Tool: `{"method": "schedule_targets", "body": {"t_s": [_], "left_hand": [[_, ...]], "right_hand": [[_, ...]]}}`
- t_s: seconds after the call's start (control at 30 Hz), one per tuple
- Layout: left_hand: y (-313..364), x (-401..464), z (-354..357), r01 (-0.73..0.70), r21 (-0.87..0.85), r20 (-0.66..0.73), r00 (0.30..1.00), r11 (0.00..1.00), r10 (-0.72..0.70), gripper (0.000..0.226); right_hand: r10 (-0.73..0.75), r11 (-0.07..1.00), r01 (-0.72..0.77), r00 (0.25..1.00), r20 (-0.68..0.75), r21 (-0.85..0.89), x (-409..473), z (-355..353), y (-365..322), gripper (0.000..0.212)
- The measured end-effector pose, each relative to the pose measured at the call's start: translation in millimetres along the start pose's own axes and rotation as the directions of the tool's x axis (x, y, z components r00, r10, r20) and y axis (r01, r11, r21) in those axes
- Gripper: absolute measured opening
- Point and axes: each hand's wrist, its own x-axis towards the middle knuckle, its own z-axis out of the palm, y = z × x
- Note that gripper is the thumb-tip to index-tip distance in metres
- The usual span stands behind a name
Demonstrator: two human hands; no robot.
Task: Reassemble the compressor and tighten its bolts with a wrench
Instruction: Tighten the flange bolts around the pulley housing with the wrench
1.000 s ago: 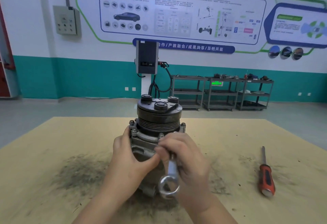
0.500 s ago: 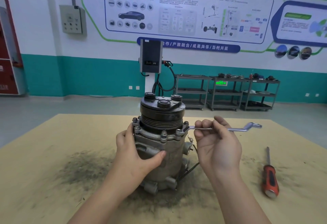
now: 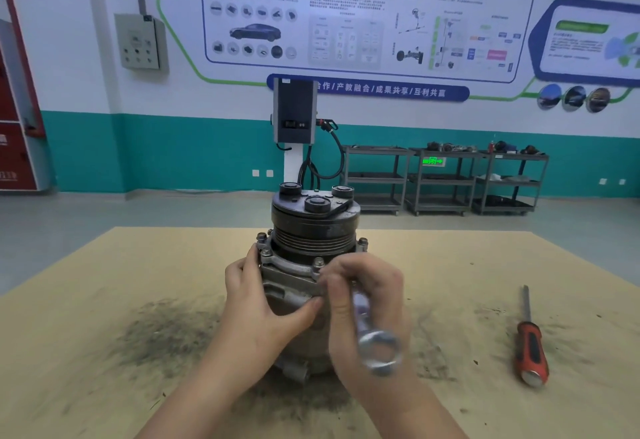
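I see the compressor (image 3: 304, 265) upright near the middle of the table (image 3: 104, 300), pulley end up, standing in a dark smear of grime. Its flange bolts (image 3: 318, 261) sit in a ring just under the pulley, all seated as far as I can tell.

What has changed is the wrench (image 3: 370, 327). Half a second ago it stuck out level to the right of the flange, its near end at a bolt on the right side. Now it has swung round toward me: the free ring end hangs low and blurred in front of the housing, and the working end goes up under the right hand (image 3: 363, 296) toward a front bolt. Whether it is on that bolt I cannot tell; the fingers hide it.

The right hand's fingers are curled round the shank, thumb side toward the flange. The left hand (image 3: 263, 307) has not shifted: fingers wrapped behind the left side of the housing, thumb pressed across its front, bracing it.

I read this as one stroke of a tightening cycle, the same pose as a second ago, so the bolts are being run down in repeated swings. The body looks assembled; tightening seems partway through, and I cannot judge how snug any bolt is.

A red-handled screwdriver (image 3: 530, 345) lies well apart at the right, untouched
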Motion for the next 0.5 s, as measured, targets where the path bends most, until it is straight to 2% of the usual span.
{"method": "schedule_targets", "body": {"t_s": [0.07, 0.1, 0.17, 0.23, 0.33, 0.4, 0.5], "left_hand": [[0.2, 0.2, -0.4, -0.010, -0.002, 0.000, 1.000, 1.000, 0.010, 0.107], [0.9, 0.2, -0.5, -0.013, 0.001, 0.005, 1.000, 1.000, 0.013, 0.107], [2.0, -0.1, -0.7, -0.021, 0.004, 0.010, 1.000, 1.000, 0.021, 0.106], [2.4, 0.0, -1.1, -0.019, 0.007, 0.013, 1.000, 1.000, 0.019, 0.107], [3.0, -0.3, -1.3, -0.017, 0.014, 0.019, 1.000, 1.000, 0.017, 0.107], [3.3, -0.7, -1.0, -0.012, 0.010, 0.013, 1.000, 1.000, 0.012, 0.106], [3.4, -0.9, -1.2, -0.006, 0.002, 0.015, 1.000, 1.000, 0.006, 0.104]], "right_hand": [[0.089, 0.989, -0.071, 0.986, -0.144, 0.126, 10.3, -4.0, -3.9, 0.011], [0.175, 0.968, -0.121, 0.953, -0.245, 0.221, 16.4, -7.5, -5.4, 0.013], [0.450, 0.835, -0.245, 0.820, -0.354, 0.493, 27.3, -13.5, -6.1, 0.019], [0.694, 0.619, -0.322, 0.651, -0.307, 0.716, 33.2, -18.6, -1.9, 0.022], [0.882, 0.338, -0.322, 0.436, -0.178, 0.884, 36.8, -22.2, 8.1, 0.022], [0.928, 0.202, -0.297, 0.364, -0.085, 0.933, 38.4, -23.3, 13.0, 0.020], [0.932, 0.149, -0.314, 0.362, -0.027, 0.938, 39.0, -24.3, 16.5, 0.019]]}}
